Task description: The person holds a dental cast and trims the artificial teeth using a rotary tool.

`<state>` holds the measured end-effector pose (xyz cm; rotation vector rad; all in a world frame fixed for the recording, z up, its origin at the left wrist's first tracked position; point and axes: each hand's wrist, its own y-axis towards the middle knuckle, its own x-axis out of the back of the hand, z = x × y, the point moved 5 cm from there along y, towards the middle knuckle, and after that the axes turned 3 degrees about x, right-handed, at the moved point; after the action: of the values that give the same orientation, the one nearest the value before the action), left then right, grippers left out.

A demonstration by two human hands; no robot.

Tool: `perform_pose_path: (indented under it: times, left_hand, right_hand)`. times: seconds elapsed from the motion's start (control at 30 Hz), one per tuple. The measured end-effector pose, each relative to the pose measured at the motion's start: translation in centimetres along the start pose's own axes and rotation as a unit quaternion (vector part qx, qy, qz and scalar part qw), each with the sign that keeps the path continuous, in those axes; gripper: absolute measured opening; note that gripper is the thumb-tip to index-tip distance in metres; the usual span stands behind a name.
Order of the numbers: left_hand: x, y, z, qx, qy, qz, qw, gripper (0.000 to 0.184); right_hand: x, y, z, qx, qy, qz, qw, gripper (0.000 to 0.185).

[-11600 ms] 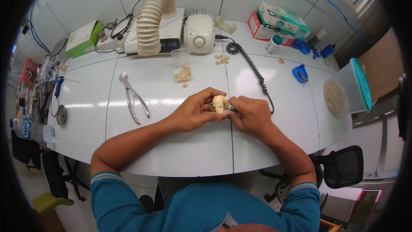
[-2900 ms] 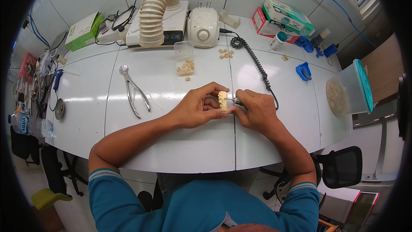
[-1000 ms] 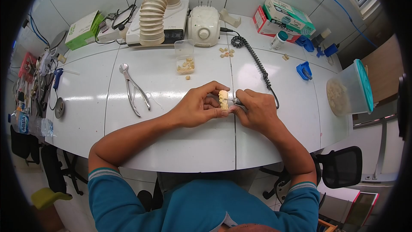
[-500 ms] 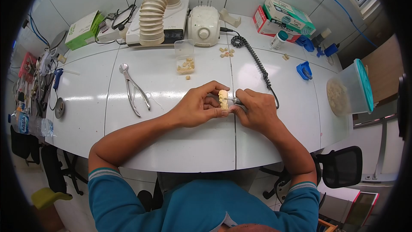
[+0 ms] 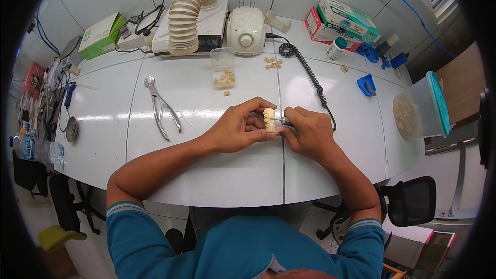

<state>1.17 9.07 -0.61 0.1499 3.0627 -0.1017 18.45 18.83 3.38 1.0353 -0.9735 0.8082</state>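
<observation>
My left hand (image 5: 235, 130) pinches a small cream-coloured dental model (image 5: 269, 119) upright between fingers and thumb, its row of teeth facing left. In my right hand (image 5: 313, 132) is a rotary handpiece (image 5: 285, 121), its thin metal bit pointing left at the model's side. Whether the bit touches the model I cannot tell. The two thumbs are close together just below the model. A black coiled cord (image 5: 310, 75) runs from near my right hand to a white control unit (image 5: 246, 32). Beyond my left hand stands a clear box (image 5: 223, 75) with tooth-like pieces in it.
Metal pliers (image 5: 159, 106) lie open on the white table (image 5: 201, 181). Loose tooth-like pieces (image 5: 272, 63) are scattered farther back. A ribbed hose (image 5: 187, 15) arches over a white machine. Glove boxes (image 5: 345, 20), a small blue tray (image 5: 366, 86) and a lidded tub (image 5: 426, 106) stand right.
</observation>
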Motion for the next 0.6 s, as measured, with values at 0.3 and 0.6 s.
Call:
perform_pose_path:
  times: [0.3,0.6]
  left_hand:
    - [-0.07,-0.03,-0.17,0.009,-0.007,0.003,1.0,0.062]
    - [-0.04,0.03,0.23,0.01,-0.017,0.005,1.0,0.062]
  right_hand:
    - [0.11,0.01,-0.01,-0.001,0.004,-0.004,1.0,0.036]
    - [0.18,0.06,0.07,-0.006,0.005,-0.004,1.0,0.036]
